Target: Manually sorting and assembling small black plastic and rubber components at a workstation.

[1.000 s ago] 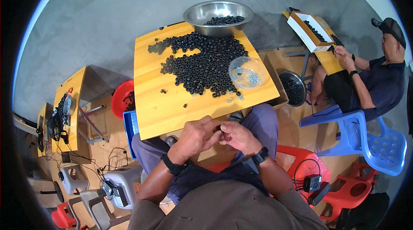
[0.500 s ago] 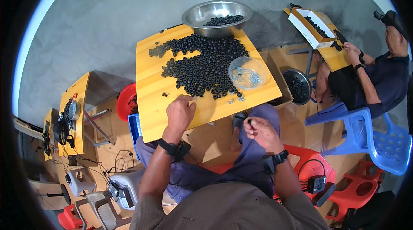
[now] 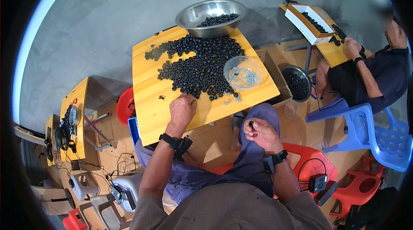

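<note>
A broad pile of small black ring-shaped pieces (image 3: 202, 64) covers the middle of the yellow wooden table (image 3: 148, 116). My left hand (image 3: 183, 111) is at the pile's near edge, its fingers curled down and pressed together; what they pinch, if anything, is hidden. Above my lap, my right hand (image 3: 263, 136) grips a small black cylindrical piece (image 3: 251, 124) between thumb and fingertips. A clear round plastic tub (image 3: 254, 70) with tiny silvery parts stands on the table's right side, and a few such parts (image 3: 232, 99) lie loose before it.
A steel bowl (image 3: 215, 31) of black pieces stands at the table's far edge. Beside the table are a cardboard box (image 3: 275, 75) and a dark-filled basin (image 3: 297, 84). A co-worker sits at the right on a blue chair (image 3: 365, 131). A red basin (image 3: 124, 107) stands left.
My left hand has moved slightly forward to the pile's edge. My right hand stays above my lap, and its black piece now shows more clearly. The whole view has shifted a little.
</note>
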The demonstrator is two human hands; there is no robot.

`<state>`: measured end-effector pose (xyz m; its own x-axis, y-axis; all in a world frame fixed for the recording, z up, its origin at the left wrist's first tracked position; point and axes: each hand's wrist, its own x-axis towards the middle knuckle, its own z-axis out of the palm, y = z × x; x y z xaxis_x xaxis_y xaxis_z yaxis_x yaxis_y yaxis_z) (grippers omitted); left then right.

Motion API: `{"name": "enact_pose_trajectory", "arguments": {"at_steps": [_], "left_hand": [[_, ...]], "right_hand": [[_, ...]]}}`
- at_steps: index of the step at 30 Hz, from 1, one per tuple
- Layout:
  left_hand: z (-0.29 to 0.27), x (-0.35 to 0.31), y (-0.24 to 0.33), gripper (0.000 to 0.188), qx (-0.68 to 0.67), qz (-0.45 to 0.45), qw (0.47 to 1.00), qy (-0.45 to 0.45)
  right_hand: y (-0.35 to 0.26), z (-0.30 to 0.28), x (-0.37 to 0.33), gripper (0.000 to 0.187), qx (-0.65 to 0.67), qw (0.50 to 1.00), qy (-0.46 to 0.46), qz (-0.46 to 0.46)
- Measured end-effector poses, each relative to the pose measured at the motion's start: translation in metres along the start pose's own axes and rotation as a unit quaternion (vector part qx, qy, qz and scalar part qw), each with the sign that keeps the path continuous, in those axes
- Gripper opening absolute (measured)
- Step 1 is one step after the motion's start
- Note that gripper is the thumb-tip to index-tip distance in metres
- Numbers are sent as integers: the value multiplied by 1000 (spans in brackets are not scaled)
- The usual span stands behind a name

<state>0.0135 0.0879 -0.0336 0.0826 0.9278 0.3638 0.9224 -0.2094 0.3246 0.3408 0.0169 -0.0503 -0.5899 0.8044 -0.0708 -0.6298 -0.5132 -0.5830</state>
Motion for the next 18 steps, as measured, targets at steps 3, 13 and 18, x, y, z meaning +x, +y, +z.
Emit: {"name": "enact_pose_trajectory", "arguments": {"at_steps": [3, 13, 18], "left_hand": [[7, 0, 2, 8, 11, 10, 1000, -2], [-47, -25, 86, 8, -140, 53, 989, -10], [-55, -39, 134, 10, -328, -4, 938, -112]], "right_hand": [[-2, 7, -3, 31, -17, 1000, 21, 1], [7, 16, 4, 25, -39, 998, 52, 14], [16, 17, 6, 25, -70, 994, 86, 24]]}}
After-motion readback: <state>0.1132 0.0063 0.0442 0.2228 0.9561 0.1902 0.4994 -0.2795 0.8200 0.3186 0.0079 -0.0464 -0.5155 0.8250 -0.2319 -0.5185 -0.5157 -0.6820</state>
